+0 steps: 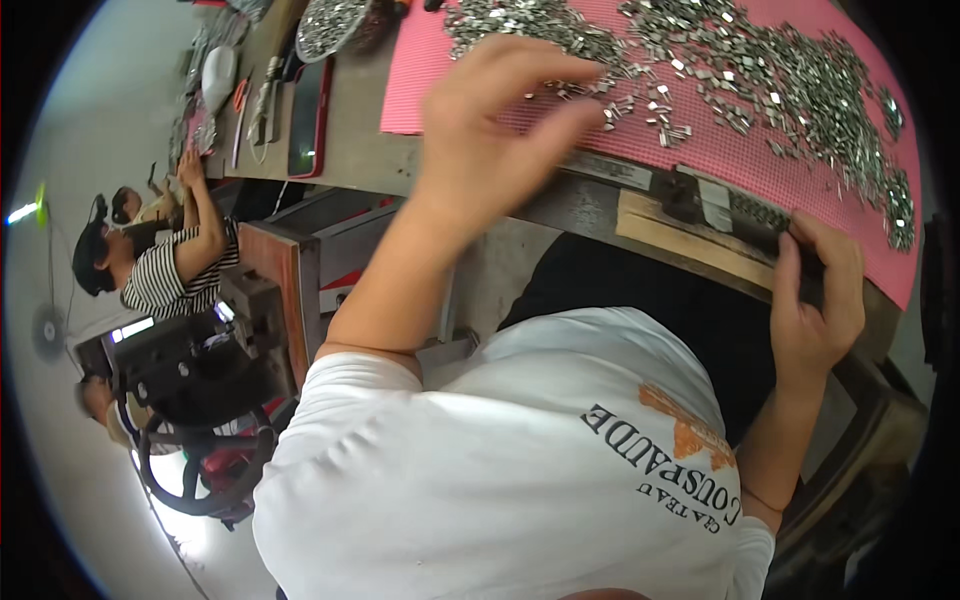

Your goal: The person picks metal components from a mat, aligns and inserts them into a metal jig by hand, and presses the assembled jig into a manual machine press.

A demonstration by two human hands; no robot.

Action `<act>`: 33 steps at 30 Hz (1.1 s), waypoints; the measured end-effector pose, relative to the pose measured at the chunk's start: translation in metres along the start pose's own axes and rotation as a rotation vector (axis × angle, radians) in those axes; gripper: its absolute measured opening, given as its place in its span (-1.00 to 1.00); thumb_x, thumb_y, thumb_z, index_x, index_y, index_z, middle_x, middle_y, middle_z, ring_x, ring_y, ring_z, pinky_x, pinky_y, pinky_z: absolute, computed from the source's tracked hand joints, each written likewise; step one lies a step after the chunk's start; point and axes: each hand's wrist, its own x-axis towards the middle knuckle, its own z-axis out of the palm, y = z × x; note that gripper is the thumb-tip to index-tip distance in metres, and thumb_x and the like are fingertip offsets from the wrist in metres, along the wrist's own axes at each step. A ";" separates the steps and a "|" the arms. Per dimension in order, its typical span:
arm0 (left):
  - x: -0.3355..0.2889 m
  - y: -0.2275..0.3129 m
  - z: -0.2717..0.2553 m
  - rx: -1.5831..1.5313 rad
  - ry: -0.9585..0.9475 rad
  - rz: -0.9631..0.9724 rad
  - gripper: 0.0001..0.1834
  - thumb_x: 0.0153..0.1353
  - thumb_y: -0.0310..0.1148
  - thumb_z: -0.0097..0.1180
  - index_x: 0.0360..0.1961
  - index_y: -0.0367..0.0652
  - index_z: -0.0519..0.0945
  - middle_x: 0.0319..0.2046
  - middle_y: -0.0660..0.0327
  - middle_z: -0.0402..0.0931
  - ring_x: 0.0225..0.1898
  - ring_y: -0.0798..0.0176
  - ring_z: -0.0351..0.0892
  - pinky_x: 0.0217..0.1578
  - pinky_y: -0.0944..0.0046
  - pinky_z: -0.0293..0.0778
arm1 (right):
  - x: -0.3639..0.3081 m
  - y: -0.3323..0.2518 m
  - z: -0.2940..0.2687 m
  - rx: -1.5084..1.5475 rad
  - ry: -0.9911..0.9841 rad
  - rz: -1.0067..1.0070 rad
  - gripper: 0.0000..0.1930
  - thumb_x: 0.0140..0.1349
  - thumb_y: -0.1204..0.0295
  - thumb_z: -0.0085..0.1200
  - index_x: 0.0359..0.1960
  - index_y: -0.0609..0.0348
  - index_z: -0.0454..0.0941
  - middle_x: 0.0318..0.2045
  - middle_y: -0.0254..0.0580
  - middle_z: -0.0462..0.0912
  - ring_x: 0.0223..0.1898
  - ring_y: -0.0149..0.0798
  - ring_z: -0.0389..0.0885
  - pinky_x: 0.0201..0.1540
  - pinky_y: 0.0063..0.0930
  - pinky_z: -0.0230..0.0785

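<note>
My left hand hovers over the front of a pink mat, slightly blurred, with thumb and forefinger apart and nothing seen between them. Small shiny metal clips lie loose on the mat just past its fingertips. At the table's front edge, a narrow metal rail fixture with a row of tiny parts along it sits above a wooden strip. The thumb and forefinger of my right hand come together at the fixture's right end; whatever they pinch is too small to make out.
More metal pieces spread in heaps over the mat. Left of it are a phone with a red edge, a clear bowl of metal pieces and scissors. A person in a striped shirt works farther left, near a machine with a handwheel.
</note>
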 end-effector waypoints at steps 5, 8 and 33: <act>-0.016 -0.030 -0.053 0.118 -0.005 -0.292 -0.81 0.09 -0.42 0.48 -0.23 -0.12 0.82 -0.33 0.37 0.69 -0.27 0.49 0.56 -0.25 0.41 0.32 | -0.001 0.001 -0.009 -0.007 0.015 -0.004 -0.73 0.15 0.80 0.23 -0.11 0.34 0.64 -0.24 -0.09 0.72 -0.22 -0.14 0.68 -0.10 -0.35 0.50; -0.021 -0.031 -0.048 0.114 -0.031 -0.339 -0.84 0.10 -0.43 0.48 -0.26 -0.16 0.81 -0.36 0.35 0.67 -0.31 0.47 0.56 -0.26 0.41 0.36 | -0.002 0.003 -0.010 -0.003 0.036 0.004 -0.74 0.17 0.79 0.22 -0.10 0.35 0.63 -0.23 -0.09 0.72 -0.22 -0.14 0.68 -0.11 -0.34 0.50; 0.013 0.026 0.054 0.047 -0.181 0.034 -0.94 0.29 -0.54 0.20 -0.22 -0.25 0.63 -0.29 0.11 0.62 -0.24 0.06 0.62 -0.17 0.18 0.50 | -0.021 0.062 -0.010 -0.133 0.299 0.027 -0.79 0.14 0.65 0.29 -0.18 0.14 0.72 -0.35 -0.33 0.73 -0.29 -0.31 0.65 -0.02 -0.49 0.35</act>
